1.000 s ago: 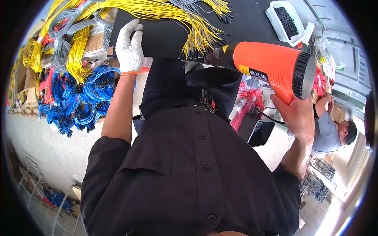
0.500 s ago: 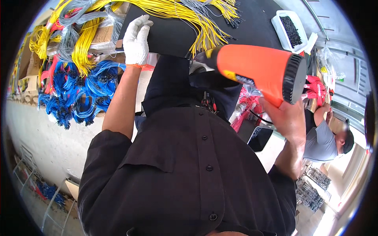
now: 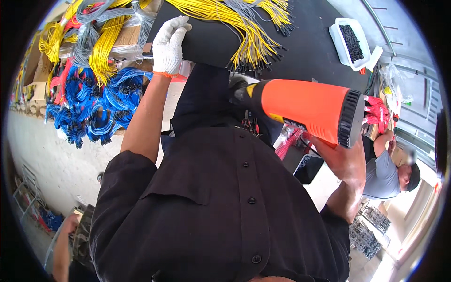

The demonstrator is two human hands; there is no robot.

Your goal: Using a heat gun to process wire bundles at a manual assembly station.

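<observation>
My right hand [image 3: 342,162] is bare and grips the handle of an orange heat gun [image 3: 305,109]; its black nozzle points left toward the black-tipped ends of a fan of yellow wires [image 3: 244,33]. Those wires lie on a black table [image 3: 310,47]. My left hand [image 3: 168,44], in a white knit glove, rests with its fingers curled over the near edge of the table, left of the yellow wires. My black shirt fills the lower middle of the picture.
Bundles of blue wires [image 3: 94,108], yellow wires [image 3: 105,47] and grey wires lie on boxes at the left. A white tray [image 3: 351,42] of small black pieces stands at the table's far right. Red wires [image 3: 378,113] lie beyond the gun. Another person [image 3: 392,176] in grey sits at the right.
The heat gun has swung left and lower, its nozzle closer to the yellow wire ends. My gloved left hand has stayed on the table edge.
</observation>
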